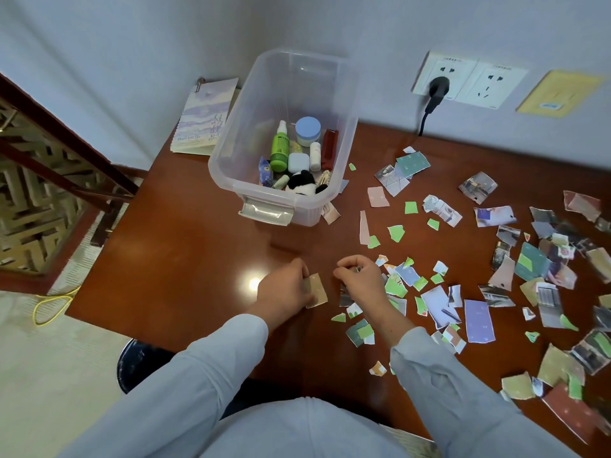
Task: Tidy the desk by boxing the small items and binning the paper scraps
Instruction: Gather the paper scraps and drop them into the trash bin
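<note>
- At the near edge of the desk [185, 246], our left hand [284, 289] grips a tan scrap [318, 292], fingers curled round its left side.
- Our right hand [360, 279] bunches its fingertips together and seems to pinch a dark scrap [345, 290]; we cannot tell for sure.
- We judge the step is gathering scraps [479, 320]: better to stack them in the left hand, working from the near pile out to the right.
- No bin shows, so we keep the bundle tight.
- Scraps are torn, flat, light paper, green, lilac and printed, strewn over the right half of the desk.
- Our box [239, 123] stands at the far left of them, small items [299, 161] inside.
</note>
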Demonstrator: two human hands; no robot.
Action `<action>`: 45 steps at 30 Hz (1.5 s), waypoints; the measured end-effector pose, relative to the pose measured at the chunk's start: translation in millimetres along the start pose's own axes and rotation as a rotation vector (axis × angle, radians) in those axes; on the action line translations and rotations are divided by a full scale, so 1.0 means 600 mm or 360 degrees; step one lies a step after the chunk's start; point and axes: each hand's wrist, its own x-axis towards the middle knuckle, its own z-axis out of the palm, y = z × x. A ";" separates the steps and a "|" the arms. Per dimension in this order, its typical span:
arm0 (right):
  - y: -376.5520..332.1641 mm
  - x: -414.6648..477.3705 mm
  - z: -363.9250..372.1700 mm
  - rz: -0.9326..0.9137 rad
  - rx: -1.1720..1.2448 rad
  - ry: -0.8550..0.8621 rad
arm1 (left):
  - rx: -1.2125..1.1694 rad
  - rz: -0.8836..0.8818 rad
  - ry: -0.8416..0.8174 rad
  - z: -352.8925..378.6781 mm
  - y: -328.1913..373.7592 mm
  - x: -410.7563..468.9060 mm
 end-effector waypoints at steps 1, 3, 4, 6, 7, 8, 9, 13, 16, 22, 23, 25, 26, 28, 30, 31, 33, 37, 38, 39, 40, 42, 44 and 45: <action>0.002 -0.002 -0.001 -0.0015 -0.0024 0.0006 | 0.0022 -0.0008 -0.0001 -0.003 0.003 -0.001; 0.006 -0.007 -0.005 -0.0063 -0.0083 0.0050 | 0.0072 -0.0005 -0.0010 -0.009 0.006 0.003; 0.008 -0.008 -0.008 -0.0094 -0.0136 0.0098 | 0.0081 0.0010 -0.0027 -0.012 0.006 0.007; 0.013 -0.013 -0.017 -0.0161 -0.0273 0.0210 | 0.0004 0.0030 -0.0094 -0.011 0.008 0.014; 0.016 -0.014 -0.024 -0.0192 -0.0355 0.0245 | -0.0112 0.0031 -0.0135 -0.010 0.010 0.016; 0.018 -0.016 -0.031 -0.0213 -0.0451 0.0253 | -0.0273 0.0017 -0.0169 -0.008 0.014 0.018; 0.021 -0.017 -0.038 -0.0218 -0.0553 0.0231 | -0.0442 -0.0009 -0.0185 -0.006 0.020 0.018; 0.029 -0.019 -0.056 -0.0151 -0.0918 0.0042 | -0.0929 -0.0120 -0.0214 -0.006 0.049 0.013; 0.033 -0.018 -0.054 -0.0135 -0.1110 0.0024 | -0.1040 -0.0197 -0.0260 -0.003 0.063 0.013; 0.033 -0.011 -0.053 -0.0194 -0.1160 0.0133 | -0.1021 -0.0233 -0.0295 0.005 0.075 0.017; 0.035 -0.010 -0.052 -0.0213 -0.1163 0.0145 | -0.1018 -0.0239 -0.0294 0.006 0.077 0.016; 0.037 -0.008 -0.052 -0.0263 -0.1171 0.0177 | -0.1024 -0.0243 -0.0291 0.008 0.080 0.015; 0.037 -0.007 -0.053 -0.0286 -0.1181 0.0196 | -0.1028 -0.0244 -0.0288 0.009 0.081 0.015; 0.040 -0.005 -0.055 -0.0320 -0.1227 0.0224 | -0.1031 -0.0241 -0.0288 0.011 0.081 0.015; 0.046 -0.001 -0.059 -0.0341 -0.1223 0.0260 | -0.1035 -0.0248 -0.0291 0.012 0.083 0.014; 0.049 0.000 -0.061 -0.0355 -0.1154 0.0282 | -0.1037 -0.0255 -0.0291 0.012 0.084 0.014; 0.050 0.000 -0.065 -0.0350 -0.0872 0.0288 | -0.1059 -0.0284 -0.0296 0.009 0.087 0.013; 0.038 -0.002 -0.075 -0.0225 -0.0214 0.0243 | -0.1200 -0.0410 -0.0355 0.000 0.093 0.009; 0.035 -0.003 -0.078 -0.0149 -0.0055 0.0231 | -0.1236 -0.0447 -0.0373 -0.003 0.094 0.009; 0.034 -0.003 -0.080 -0.0061 0.0101 0.0200 | -0.1270 -0.0488 -0.0396 -0.005 0.095 0.008; 0.032 -0.005 -0.082 0.0023 0.0242 0.0146 | -0.1304 -0.0534 -0.0432 -0.006 0.096 0.007; 0.030 -0.012 -0.085 0.0128 0.0450 0.0030 | -0.1360 -0.0591 -0.0532 -0.004 0.097 0.003; 0.028 -0.020 -0.088 0.0148 0.0555 -0.0026 | -0.1400 -0.0610 -0.0586 0.000 0.097 0.000; 0.031 -0.021 -0.088 0.0142 0.0566 -0.0040 | -0.1406 -0.0610 -0.0587 0.002 0.097 -0.001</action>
